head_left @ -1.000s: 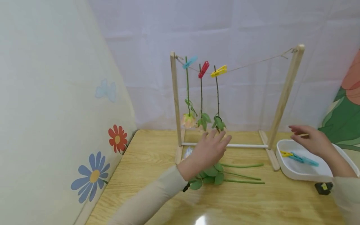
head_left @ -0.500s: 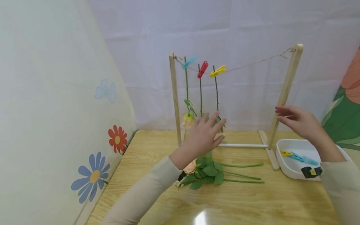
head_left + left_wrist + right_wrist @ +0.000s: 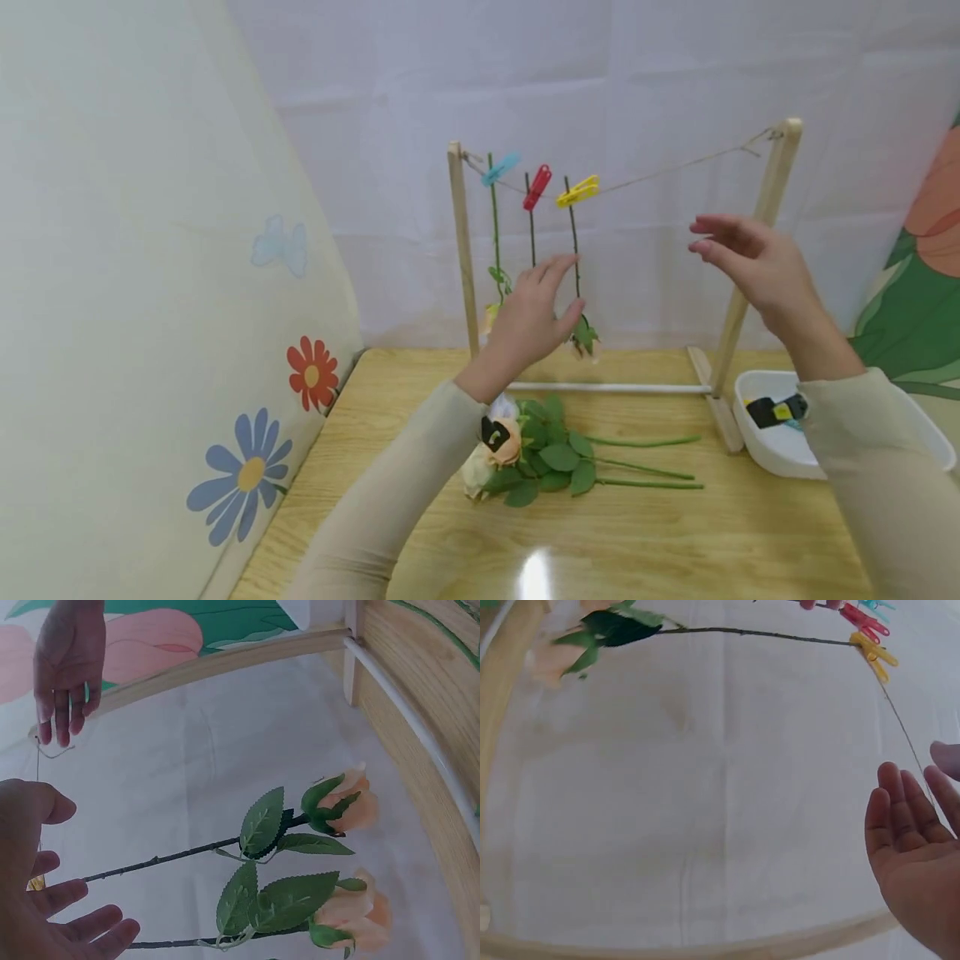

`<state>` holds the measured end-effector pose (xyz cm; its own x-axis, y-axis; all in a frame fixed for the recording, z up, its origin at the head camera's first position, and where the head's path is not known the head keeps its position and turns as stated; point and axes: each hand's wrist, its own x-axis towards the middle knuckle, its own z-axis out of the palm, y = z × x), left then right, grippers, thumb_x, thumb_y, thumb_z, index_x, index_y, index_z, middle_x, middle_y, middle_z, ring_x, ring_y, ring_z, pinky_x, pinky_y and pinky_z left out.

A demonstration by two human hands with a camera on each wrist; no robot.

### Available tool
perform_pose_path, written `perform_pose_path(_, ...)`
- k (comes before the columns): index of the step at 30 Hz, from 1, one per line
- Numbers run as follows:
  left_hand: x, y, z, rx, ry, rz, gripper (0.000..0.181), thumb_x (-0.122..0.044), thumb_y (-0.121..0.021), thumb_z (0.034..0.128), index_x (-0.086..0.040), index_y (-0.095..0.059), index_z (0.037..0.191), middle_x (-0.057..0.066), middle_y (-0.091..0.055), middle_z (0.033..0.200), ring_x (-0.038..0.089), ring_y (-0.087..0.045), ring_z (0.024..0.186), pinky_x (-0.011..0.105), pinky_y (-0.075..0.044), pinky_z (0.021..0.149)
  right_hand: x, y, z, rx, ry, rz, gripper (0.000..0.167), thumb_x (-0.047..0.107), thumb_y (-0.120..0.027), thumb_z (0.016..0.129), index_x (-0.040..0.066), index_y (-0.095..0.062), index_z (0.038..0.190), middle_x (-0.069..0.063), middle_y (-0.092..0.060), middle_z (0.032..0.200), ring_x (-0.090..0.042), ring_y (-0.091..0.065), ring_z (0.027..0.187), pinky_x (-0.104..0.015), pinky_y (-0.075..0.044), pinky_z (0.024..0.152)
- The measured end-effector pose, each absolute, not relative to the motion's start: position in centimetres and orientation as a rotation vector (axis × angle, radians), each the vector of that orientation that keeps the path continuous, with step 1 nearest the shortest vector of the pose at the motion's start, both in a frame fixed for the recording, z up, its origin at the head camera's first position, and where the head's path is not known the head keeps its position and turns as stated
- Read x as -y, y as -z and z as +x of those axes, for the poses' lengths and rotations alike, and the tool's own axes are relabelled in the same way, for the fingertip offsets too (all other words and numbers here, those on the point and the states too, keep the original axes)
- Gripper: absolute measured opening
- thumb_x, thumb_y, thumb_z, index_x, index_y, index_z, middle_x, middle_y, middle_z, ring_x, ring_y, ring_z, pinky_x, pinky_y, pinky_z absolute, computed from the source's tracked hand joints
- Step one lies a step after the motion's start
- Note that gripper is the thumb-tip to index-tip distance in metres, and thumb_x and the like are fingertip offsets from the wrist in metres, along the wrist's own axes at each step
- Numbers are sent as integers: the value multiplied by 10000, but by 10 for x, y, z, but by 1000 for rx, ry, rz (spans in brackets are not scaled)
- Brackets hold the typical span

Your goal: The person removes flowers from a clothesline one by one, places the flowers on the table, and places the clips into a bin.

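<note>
Three roses hang head down from a string [image 3: 660, 172], clipped by a blue clothespin [image 3: 500, 169], a red clothespin [image 3: 537, 187] and a yellow clothespin [image 3: 577, 192]. My left hand [image 3: 525, 321] is raised before the hanging stems with its fingers loosely extended, covering the middle rose's bloom in the head view. It holds nothing; whether a fingertip touches a stem I cannot tell. Two peach blooms [image 3: 352, 802] and their leaves show in the left wrist view. My right hand [image 3: 761, 267], its fingers gently bent and holding nothing, hovers before the right wooden post [image 3: 780, 175].
Several cut roses [image 3: 555, 457] lie on the wooden table [image 3: 637, 542], stems pointing right. A white tray [image 3: 817, 462] with clothespins stands at the right, partly behind my right wrist. A white rod [image 3: 622, 388] joins the feet of the wooden frame.
Both hands have risen. The right hand has moved up and left from over the tray to the right post. The left hand has climbed from the blooms to the stems.
</note>
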<state>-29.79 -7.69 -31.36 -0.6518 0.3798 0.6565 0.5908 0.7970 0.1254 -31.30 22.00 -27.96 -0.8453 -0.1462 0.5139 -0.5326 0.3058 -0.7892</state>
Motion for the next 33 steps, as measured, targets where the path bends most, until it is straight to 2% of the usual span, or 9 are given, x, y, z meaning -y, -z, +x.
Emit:
perform_pose_path(4, 74, 305, -307, 2343, 633, -667, 587, -235, -665, 988, -36, -450, 1496, 149, -553, 1450, 313, -554, 1295, 403, -462, 1099, -209, 270, -317, 2083, -1719, 636, 413, 172, -651, 997, 63, -591, 1391, -15, -638, 1278, -86, -639, 1055, -103, -510, 890)
perform_pose_path(9, 72, 297, -316, 2344, 966, -568, 578, -223, -656, 995, -63, -440, 1506, 125, -550, 1458, 284, -607, 1221, 340, -553, 972, -194, 261, -324, 1830, -1979, 746, 385, 84, -690, 960, 57, -630, 1339, -30, -672, 1204, -144, -663, 1013, -155, -539, 870)
perform_pose_path(17, 68, 295, -330, 2255, 1360, -511, 541, -194, -647, 1001, -90, -460, 1498, 126, -539, 1480, 267, -602, 1256, 343, -552, 985, -170, 251, -335, 1534, -2274, 825, 307, -28, -672, 939, 33, -677, 1240, -72, -718, 1093, -165, -701, 902, -234, -577, 820)
perform_pose_path(27, 57, 297, -341, 2200, 1522, -445, 539, -146, -647, 997, -129, -464, 1503, 44, -559, 1467, 209, -600, 1258, 314, -542, 991, -144, 245, -342, 1544, -2323, 743, 366, 25, -699, 938, 11, -637, 1299, -105, -698, 1172, -172, -693, 927, -244, -575, 856)
perform_pose_path(33, 53, 298, -346, 2200, 1608, -398, 529, -133, -628, 1004, -158, -460, 1505, 41, -578, 1438, 202, -598, 1255, 312, -539, 993, -130, 242, -346, 1520, -2368, 745, 370, 37, -695, 944, 8, -630, 1308, -105, -687, 1193, -182, -685, 956, -250, -569, 878)
